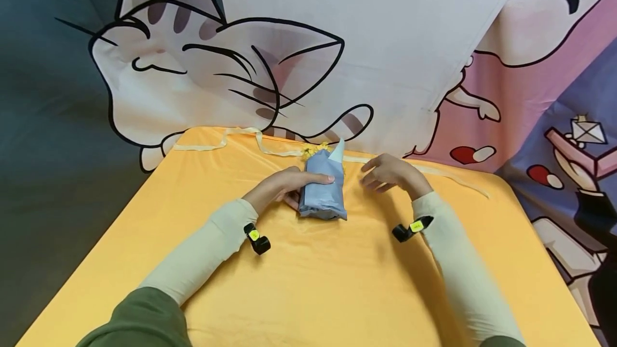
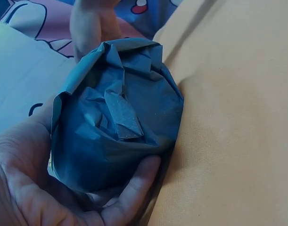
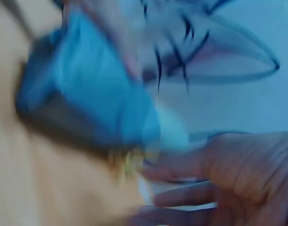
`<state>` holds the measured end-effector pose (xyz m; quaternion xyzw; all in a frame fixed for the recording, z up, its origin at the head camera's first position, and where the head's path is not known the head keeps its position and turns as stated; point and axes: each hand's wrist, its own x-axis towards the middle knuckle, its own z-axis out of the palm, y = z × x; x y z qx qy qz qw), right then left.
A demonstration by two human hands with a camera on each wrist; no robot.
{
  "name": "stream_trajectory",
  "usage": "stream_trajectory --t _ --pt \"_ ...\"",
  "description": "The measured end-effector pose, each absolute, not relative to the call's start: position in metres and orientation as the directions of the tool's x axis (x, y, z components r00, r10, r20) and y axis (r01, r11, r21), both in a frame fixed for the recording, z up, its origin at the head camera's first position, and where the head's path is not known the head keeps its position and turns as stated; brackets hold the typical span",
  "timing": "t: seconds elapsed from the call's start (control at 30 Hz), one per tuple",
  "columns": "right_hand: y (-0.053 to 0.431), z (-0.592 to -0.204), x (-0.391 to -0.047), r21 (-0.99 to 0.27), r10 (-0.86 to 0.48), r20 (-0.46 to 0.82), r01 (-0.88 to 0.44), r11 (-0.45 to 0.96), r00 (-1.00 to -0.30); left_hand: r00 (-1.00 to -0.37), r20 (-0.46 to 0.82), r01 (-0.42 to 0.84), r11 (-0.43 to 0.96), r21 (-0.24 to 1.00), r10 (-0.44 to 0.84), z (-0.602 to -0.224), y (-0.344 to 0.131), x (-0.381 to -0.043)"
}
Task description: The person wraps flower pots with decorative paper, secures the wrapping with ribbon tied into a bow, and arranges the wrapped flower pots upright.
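Observation:
A small bouquet wrapped in blue-grey paper [image 1: 322, 189] lies near the middle of the yellow cloth, its yellow flowers [image 1: 314, 149] and a pale paper corner [image 1: 337, 151] showing at the far end. My left hand [image 1: 289, 183] grips it from the left, thumb across the top and fingers beneath. The left wrist view looks onto the folded, crumpled bottom of the wrap [image 2: 120, 113]. To the right of the bouquet, apart from it, my right hand [image 1: 391, 173] hovers with loosely bent fingers and nothing in them. The right wrist view is blurred.
Yellow cloth [image 1: 313, 283] covers the table. A cream ribbon [image 1: 217, 146] runs along its far edge, passing behind the bouquet. Behind the table hangs a backdrop [image 1: 385, 42] printed with cartoon cats. Each wrist wears a black strap with a small device [image 1: 257, 240].

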<state>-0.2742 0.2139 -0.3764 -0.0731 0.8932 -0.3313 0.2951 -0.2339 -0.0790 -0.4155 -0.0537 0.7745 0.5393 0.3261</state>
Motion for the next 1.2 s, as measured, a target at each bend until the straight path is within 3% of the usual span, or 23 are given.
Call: stream_trajectory --t 0.13,0.27,0.33,0.6,0.93,1.2 --pt "0.241 -0.411 -0.310 -0.500 -0.291 -0.244 -0.137 0.855 -0.925 -0.783 -0.560 -0.434 0.406 0.804 0.271 -0.414 -0.079 -0.232" --pt "0.272 -0.469 -0.352 -0.364 -0.385 -0.069 -0.336 0.869 -0.920 -0.781 -0.563 -0.440 0.404 0.802 0.269 -0.415 -0.079 -0.232" --pt "0.277 -0.477 -0.352 -0.347 -0.416 -0.024 -0.383 0.856 -0.909 -0.782 -0.564 -0.441 0.403 0.802 0.266 -0.416 -0.079 -0.231" --pt "0.279 -0.438 -0.296 -0.368 -0.441 0.024 -0.418 0.830 -0.897 -0.782 -0.545 -0.437 0.359 0.825 0.300 -0.421 -0.086 -0.228" --pt "0.280 -0.433 -0.286 -0.361 -0.349 0.105 -0.363 0.859 -0.931 -0.804 -0.488 -0.409 0.280 0.868 0.339 -0.424 -0.089 -0.223" --pt "0.218 -0.452 -0.302 -0.319 -0.558 0.124 -0.565 0.761 -0.821 -0.822 -0.430 -0.376 0.213 0.902 0.373 -0.429 -0.089 -0.217"
